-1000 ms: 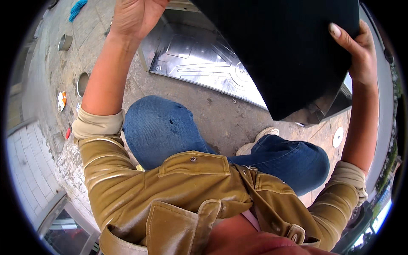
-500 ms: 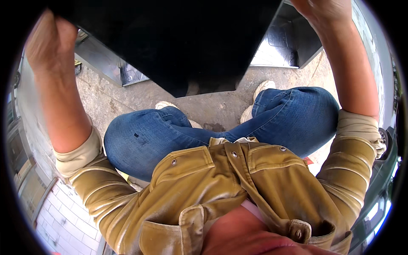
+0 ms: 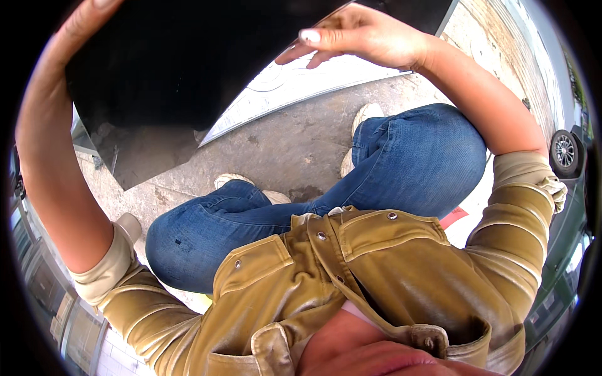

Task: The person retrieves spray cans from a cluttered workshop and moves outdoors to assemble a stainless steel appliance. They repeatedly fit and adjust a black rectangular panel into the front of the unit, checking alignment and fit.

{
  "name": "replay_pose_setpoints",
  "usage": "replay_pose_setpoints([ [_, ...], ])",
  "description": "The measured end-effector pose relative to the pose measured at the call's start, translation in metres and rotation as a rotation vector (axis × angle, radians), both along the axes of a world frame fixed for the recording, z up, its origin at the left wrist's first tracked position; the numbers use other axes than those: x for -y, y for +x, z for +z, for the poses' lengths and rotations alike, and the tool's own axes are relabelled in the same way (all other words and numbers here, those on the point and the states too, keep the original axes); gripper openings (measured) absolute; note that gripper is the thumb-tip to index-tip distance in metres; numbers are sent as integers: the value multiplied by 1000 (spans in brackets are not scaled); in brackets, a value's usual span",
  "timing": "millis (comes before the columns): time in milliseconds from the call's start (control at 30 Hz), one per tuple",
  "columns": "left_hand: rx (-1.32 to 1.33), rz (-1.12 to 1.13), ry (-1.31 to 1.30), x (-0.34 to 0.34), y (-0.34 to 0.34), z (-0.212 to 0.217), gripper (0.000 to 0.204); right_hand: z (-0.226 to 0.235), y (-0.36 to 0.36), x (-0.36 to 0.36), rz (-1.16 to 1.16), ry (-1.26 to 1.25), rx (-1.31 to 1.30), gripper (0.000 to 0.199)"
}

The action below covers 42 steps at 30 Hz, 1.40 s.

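A large glossy black panel (image 3: 169, 69) fills the upper left, tilted above the ground with one corner toward me. My left hand (image 3: 78, 28) is at its left side, the thumb along the edge; the other fingers are cut off by the top of the picture, but the panel moves with this hand. At the panel's right edge is my right hand (image 3: 351, 41), its thumb stretched out and its fingers apart. Whether the fingertips touch the panel, I cannot tell. Beneath lies a bright, silvery flat piece (image 3: 282, 88) with thin lines on it.
My bent legs in blue jeans (image 3: 407, 144) and light shoes (image 3: 367, 116) are close below the panel. Stained concrete (image 3: 269, 150) spreads between them. A dark vehicle's wheel (image 3: 564, 152) shows at the far right. By my right thigh lies a red scrap (image 3: 454, 217).
The black panel has swung to the left and tilted, uncovering more of the silvery piece. My right hand has come down and inward, and its fingers now show. My left hand has moved up.
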<state>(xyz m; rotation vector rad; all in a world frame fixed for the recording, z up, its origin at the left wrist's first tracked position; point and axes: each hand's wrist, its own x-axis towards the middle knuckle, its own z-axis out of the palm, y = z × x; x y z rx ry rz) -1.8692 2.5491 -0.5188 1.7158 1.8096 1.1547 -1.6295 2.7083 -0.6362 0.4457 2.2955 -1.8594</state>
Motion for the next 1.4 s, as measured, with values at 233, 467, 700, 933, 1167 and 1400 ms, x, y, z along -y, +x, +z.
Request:
replay_pose_setpoints([
  [233,12,75,-312,-6,43,-29,72,-20,75,-39,305,-169,271,78],
  [467,-74,-62,-435,2,65,-44,51,11,159,-67,108,-186,208,51],
  [700,-313,-121,-562,4,81,-66,42,70,264,-136,-920,112,-707,26],
  [933,-447,-155,-635,9,90,-101,39,-34,223,-132,-965,528,-118,29],
  [1167,-453,-198,-682,5,96,-139,38,-118,253,-136,-949,202,-86,24],
  [1400,-456,-205,-781,-6,97,-161,38,-152,259,-140,-995,135,-108,22],
])
